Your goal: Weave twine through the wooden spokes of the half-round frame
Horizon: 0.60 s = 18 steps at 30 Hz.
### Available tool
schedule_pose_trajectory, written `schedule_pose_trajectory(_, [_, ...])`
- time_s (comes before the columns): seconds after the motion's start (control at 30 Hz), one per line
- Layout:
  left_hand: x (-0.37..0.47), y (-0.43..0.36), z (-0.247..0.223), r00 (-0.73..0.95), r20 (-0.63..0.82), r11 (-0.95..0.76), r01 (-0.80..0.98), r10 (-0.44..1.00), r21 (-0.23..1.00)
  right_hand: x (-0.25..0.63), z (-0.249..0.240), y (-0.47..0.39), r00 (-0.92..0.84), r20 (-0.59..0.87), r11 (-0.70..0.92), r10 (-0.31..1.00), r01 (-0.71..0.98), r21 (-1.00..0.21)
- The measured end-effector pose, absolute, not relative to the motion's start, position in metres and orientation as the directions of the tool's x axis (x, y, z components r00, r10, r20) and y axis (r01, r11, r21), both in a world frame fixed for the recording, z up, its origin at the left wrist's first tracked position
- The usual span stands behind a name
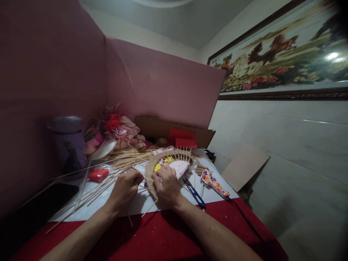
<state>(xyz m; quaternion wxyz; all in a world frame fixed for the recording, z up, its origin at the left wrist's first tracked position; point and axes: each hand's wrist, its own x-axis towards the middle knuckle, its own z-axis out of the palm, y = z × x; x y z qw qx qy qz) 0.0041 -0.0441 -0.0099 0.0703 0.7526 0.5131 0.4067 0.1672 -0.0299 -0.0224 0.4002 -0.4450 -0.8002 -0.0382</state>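
A curved band of twine woven around thin sticks [150, 170] stands on the white sheet, its bare stick ends poking out along the far right part. My right hand [168, 184] is closed on the near part of this band, the fingers bent over its edge. My left hand [127, 185] is just left of the band with its fingers pinched together; what they hold is too small to make out. Inside the curve are yellow pieces [157, 167] and a white cloth with pink marks [179, 169], partly hidden by my right hand.
Blue-handled thread snips [198, 197] and a flower-patterned glue gun [214, 183] with a black cord lie at right. Long thin sticks [122, 156] spread across the left. A purple tumbler [69, 148], a red packet [98, 174] and a black phone-like slab [49, 203] are farther left.
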Motion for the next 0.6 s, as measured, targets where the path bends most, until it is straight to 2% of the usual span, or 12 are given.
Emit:
schedule_pose_trajectory(0.23, [0.0032, -0.0424, -0.0116, 0.140, 0.531, -0.459, 0.708, 0.836, 0.536, 0.1614, -0.0247, -0.0332, -0.356, 0.659, 0.682, 0.663, 0.651, -0.334])
schedule_pose_trajectory(0.6, [0.0024, -0.0431, -0.0160, 0.169, 0.581, -0.510, 0.703, 0.796, 0.495, 0.1605, -0.0231, -0.0325, -0.287, 0.672, 0.653, 0.683, 0.652, -0.386])
